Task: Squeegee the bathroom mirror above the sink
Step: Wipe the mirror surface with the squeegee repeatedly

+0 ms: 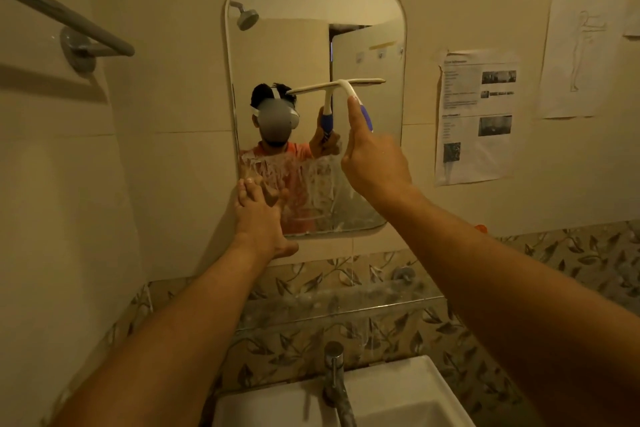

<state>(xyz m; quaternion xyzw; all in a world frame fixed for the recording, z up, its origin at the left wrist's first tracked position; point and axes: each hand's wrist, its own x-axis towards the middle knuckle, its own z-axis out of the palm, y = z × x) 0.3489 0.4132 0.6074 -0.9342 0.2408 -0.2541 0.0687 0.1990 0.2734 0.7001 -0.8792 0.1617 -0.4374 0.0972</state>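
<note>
The right hand (375,163) grips the squeegee (341,88) against the mirror (311,45). The left hand (259,215) presses flat, fingers straight, on the mirror's lower left edge.

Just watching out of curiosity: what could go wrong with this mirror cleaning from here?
The left hand rests on the mirror's soapy lower corner, so the squeegee may miss a strip there, or fingermarks may stay. The foam, pushed down, could drip onto the shelf below.
</note>
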